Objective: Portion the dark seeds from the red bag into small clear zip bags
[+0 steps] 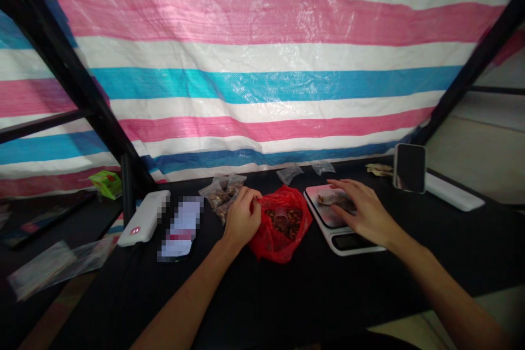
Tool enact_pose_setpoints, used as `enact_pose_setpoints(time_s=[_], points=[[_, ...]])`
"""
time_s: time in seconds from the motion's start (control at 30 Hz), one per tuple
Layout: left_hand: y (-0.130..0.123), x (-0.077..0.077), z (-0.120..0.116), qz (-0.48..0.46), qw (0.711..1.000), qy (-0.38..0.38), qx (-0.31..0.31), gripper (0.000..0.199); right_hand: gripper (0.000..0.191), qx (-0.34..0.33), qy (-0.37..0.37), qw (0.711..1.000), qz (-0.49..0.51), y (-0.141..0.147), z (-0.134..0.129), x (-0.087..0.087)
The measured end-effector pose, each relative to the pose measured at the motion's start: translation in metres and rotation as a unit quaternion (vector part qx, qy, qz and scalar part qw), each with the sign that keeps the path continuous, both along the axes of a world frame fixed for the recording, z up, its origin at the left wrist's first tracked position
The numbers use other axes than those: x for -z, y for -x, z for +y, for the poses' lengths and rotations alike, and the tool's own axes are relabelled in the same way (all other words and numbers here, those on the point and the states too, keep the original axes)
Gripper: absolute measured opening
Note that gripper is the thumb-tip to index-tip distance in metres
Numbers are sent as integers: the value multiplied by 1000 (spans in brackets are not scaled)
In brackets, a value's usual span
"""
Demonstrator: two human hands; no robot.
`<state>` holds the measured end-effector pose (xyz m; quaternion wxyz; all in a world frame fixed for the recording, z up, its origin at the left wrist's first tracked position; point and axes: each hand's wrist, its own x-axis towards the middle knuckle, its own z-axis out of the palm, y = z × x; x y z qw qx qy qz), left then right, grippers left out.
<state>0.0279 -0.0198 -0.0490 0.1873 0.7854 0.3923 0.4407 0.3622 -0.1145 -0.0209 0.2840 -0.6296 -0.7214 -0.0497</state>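
My left hand (pixel 245 214) is closed at the left rim of a red plastic bag (pixel 262 243), its fingertips pinching the edge. Inside the bag lie small brown pieces (pixel 294 224), with a small clear cup (pixel 280 216) among them. Over a white kitchen scale (pixel 324 229), my right hand (pixel 363 208) is open, thumb and fingers apart. A small clear bag (pixel 326 197) with brown contents rests on the scale's plate, partly hidden by those fingers. Several filled clear bags (pixel 217 195) lie just behind my left hand.
Two clear bags (pixel 290 174) lie at the back of the black table (pixel 311 295). To the left are a phone (pixel 180 229) and a white power bank (pixel 144 219). A dark-screened device (pixel 410 168) stands at the right, beside a white bar (pixel 453 191). Striped sheeting (pixel 262 85) hangs behind.
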Motion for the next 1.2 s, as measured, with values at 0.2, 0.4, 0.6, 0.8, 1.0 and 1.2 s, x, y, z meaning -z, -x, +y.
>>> enact_pose_setpoints(time_s=[0.2,0.4,0.6,0.8,1.0,1.2], points=[[-1,-1,-1,-6,1000,2,-1,21,45,-40,56,996,57,28,16,-20],[-1,-3,-2,-4,1000,2,1,22,57,-161,81,984,3,79,8,-38],[-1,-5,-2,-2,1000,11,-12,23,64,-151,115,979,-74,84,20,-23],[-2,-5,-3,1,1000,17,-4,23,67,-147,104,977,-113,87,18,-30],[-2,-5,-3,-7,1000,22,-3,23,62,-139,113,976,-120,94,15,-41],[0,-5,-1,-5,1000,20,-21,22,58,-101,88,988,-76,64,23,-42]])
